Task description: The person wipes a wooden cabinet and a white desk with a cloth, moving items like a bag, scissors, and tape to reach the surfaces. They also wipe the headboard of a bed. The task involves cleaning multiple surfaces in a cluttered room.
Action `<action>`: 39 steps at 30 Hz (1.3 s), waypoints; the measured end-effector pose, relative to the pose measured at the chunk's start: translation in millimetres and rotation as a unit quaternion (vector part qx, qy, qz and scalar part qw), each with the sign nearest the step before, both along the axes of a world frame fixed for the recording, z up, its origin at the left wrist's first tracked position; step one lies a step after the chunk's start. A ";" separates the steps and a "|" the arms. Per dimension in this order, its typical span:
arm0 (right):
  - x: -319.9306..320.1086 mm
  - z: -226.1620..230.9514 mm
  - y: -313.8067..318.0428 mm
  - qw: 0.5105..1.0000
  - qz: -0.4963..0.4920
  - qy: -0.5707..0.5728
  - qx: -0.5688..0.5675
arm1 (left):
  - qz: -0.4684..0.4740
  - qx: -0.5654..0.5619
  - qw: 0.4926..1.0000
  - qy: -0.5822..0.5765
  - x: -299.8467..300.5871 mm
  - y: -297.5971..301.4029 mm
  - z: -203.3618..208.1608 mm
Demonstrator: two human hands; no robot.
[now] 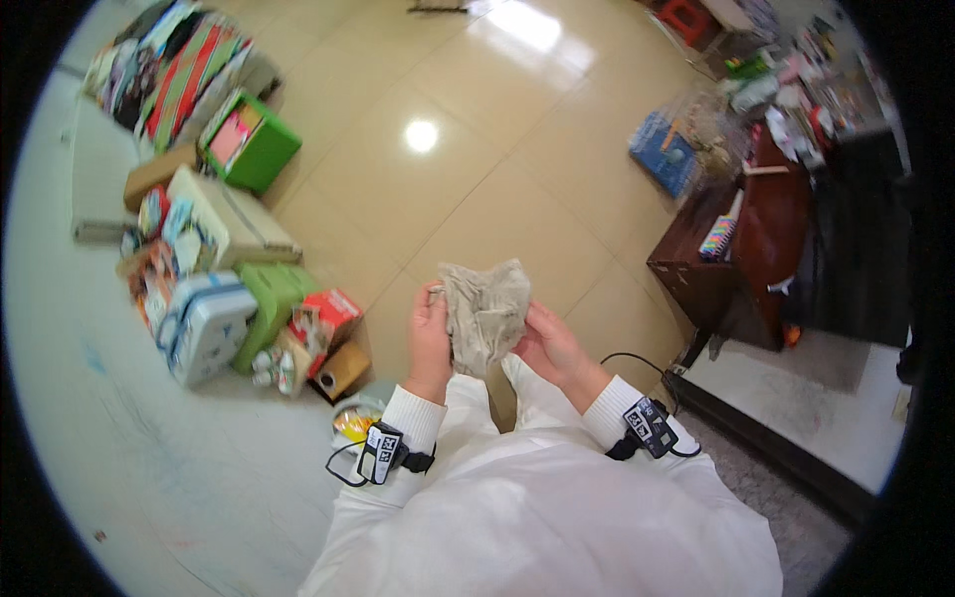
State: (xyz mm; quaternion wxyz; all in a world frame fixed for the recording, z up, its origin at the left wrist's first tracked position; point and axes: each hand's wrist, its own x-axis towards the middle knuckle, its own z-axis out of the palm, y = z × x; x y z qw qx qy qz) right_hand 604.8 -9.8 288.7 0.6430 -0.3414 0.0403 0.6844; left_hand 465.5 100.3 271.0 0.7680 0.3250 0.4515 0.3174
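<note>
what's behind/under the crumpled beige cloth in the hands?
Both hands, left hand and right hand, grip the crumpled beige-grey cloth. Beneath it show glossy tan floor tiles and white trouser legs. The fingers behind the cloth are covered.

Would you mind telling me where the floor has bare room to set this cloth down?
The tiled floor lies bare between the green box on the left and the dark wooden cabinet on the right. It is crowded along the left wall, and around the cabinet.

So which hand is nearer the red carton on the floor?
Left. The left hand holds the grey cloth on the side of the red carton; the right hand grips the cloth's far side.
</note>
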 end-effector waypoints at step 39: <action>210.1 69.3 91.2 0.827 -0.231 -0.479 -0.182 | -0.462 0.032 0.873 -0.151 342.1 199.1 122.4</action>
